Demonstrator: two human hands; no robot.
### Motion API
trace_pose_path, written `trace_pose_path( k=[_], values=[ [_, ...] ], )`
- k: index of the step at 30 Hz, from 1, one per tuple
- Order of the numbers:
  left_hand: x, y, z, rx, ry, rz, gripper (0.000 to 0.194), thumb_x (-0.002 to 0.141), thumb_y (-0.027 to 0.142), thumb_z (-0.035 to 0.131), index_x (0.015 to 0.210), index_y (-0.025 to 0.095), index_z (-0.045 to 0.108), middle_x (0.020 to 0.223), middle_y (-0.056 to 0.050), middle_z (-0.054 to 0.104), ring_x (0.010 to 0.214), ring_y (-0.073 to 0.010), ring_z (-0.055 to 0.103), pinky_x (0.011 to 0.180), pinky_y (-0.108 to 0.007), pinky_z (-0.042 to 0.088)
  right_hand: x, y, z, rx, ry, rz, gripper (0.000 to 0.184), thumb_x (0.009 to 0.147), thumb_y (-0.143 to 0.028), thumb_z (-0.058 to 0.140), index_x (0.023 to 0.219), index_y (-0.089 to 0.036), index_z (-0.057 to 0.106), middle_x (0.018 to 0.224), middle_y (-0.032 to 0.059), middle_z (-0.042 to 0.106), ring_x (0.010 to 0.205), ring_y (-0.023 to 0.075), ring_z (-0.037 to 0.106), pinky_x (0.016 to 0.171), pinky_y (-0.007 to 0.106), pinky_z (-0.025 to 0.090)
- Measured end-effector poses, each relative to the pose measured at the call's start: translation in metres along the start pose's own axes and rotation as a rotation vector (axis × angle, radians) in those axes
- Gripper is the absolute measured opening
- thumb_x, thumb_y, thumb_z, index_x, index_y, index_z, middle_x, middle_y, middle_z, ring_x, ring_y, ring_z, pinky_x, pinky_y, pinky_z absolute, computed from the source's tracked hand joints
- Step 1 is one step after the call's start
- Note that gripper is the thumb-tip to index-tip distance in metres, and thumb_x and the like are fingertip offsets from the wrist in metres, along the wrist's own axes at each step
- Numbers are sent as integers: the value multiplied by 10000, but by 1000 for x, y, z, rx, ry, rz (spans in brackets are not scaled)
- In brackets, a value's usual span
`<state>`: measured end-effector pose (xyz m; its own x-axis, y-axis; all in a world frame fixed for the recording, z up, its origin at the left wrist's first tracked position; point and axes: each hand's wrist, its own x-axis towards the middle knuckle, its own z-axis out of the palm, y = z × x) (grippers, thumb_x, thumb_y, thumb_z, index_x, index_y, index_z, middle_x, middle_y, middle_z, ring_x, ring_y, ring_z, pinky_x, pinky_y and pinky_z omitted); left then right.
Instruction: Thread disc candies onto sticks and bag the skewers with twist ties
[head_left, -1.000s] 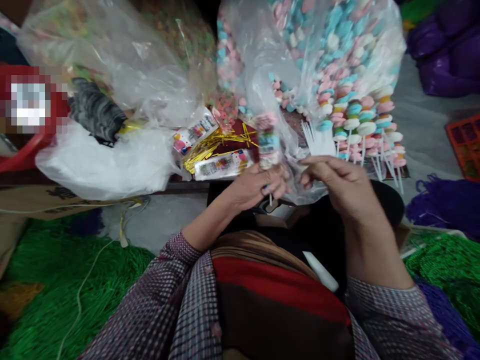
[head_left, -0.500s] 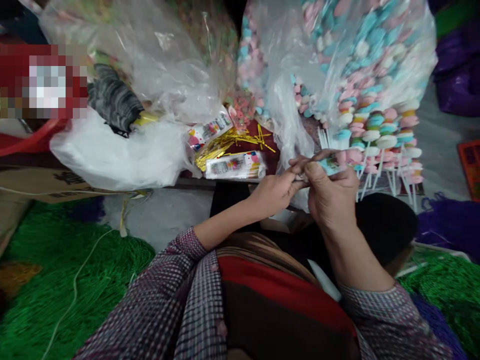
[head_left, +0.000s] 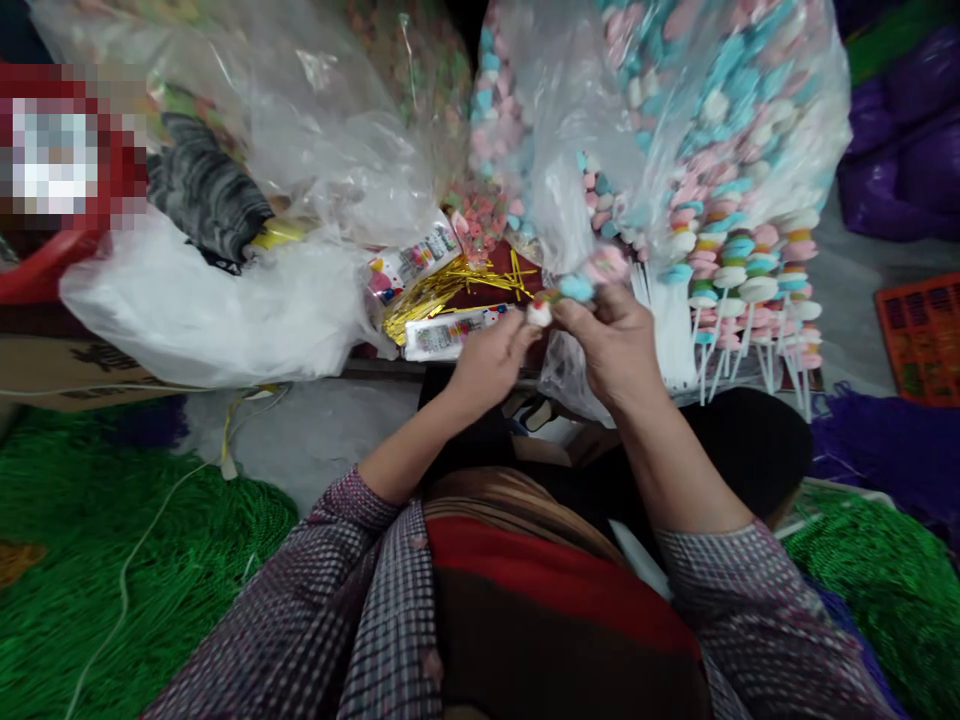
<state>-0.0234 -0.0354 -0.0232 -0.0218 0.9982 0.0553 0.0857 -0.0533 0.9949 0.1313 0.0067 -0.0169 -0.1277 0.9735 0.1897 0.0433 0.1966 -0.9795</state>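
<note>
In front of me both my hands are closed on one candy skewer point(head_left: 576, 289), with pink, pale blue and white marshmallow pieces and a small gummy between them. My left hand point(head_left: 489, 365) pinches its lower end, beside a white and reddish piece. My right hand point(head_left: 621, 348) grips along the middle, thumb towards the left hand. The stick itself is hidden by fingers. Just right of my right hand are white sticks point(head_left: 671, 335) and a pile of finished-looking marshmallow skewers point(head_left: 757, 280). Gold twist ties point(head_left: 427, 300) lie beyond my left hand.
Printed clear packets point(head_left: 439, 337) lie by the ties. Large plastic bags of marshmallows point(head_left: 720, 90) and gummies point(head_left: 412, 90) stand behind. At left are a white plastic bag point(head_left: 225, 320), a grey striped glove-like cloth point(head_left: 210, 185) and a red basin point(head_left: 52, 270). Green strands point(head_left: 135, 540) cover the floor.
The skewer and both hands have shifted left and the skewer has turned, its pink end now pointing up and away. My hands have moved a little apart; the view has shifted slightly right.
</note>
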Motion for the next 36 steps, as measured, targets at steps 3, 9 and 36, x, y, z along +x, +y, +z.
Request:
trace_pose_path(
  k=[3, 9, 36],
  values=[
    [8, -6, -20, -331, 158, -105, 373, 991, 519, 620, 763, 231, 555, 554, 78, 415, 443, -73, 334, 507, -240, 383, 19, 11, 4, -498, -148, -8, 206, 948, -349, 672, 1097, -217, 728, 977, 59, 781, 893, 224, 730, 829, 380, 586],
    [16, 0, -38, -676, 223, -244, 338, 1025, 360, 614, 715, 225, 598, 454, 110, 289, 368, -58, 308, 500, -215, 467, 35, 8, 18, -1326, -349, 74, 297, 958, -122, 451, 1055, -98, 730, 1151, 247, 726, 973, 323, 696, 781, 405, 512],
    [24, -6, -13, -560, 120, -425, 335, 985, 441, 667, 776, 210, 545, 499, 125, 315, 363, -28, 245, 386, -181, 285, 31, -4, 15, -231, -253, 75, 80, 839, -200, 567, 795, -239, 514, 723, -36, 574, 649, 111, 541, 672, 274, 500]
  ],
)
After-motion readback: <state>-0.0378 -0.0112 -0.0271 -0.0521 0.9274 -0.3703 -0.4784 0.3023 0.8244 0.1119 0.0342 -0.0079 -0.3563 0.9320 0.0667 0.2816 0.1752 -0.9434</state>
